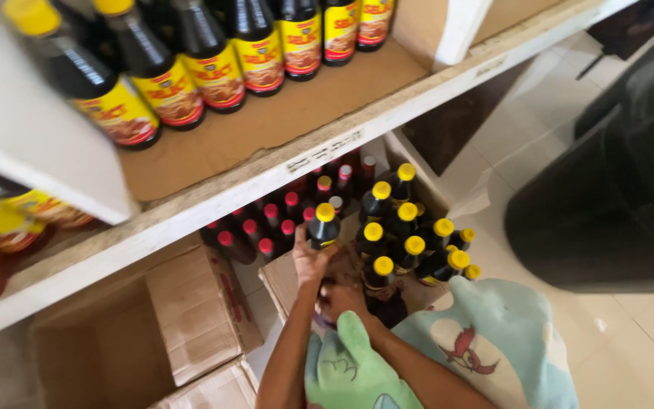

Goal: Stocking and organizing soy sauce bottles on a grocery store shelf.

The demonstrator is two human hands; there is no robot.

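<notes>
While the dark yellow-capped bottle (pixel 324 226) is gripped by the left hand (pixel 309 261) at the box's (pixel 281 280) 9 o'clock edge, the right hand (pixel 342 299) is wrapped around a neighbouring bottle; straight lifts are probably best, so the packed caps aren't knocked.

Above me, a white wooden shelf (pixel 387 113) w/ a row of dark yellow-labelled bottles (pixel 206 60) on cardboard lining. Open empty cardboard box (pixel 153 326) bottom left; black bin (pixel 615 197) at right on the tiled floor (pixel 630 341).
</notes>
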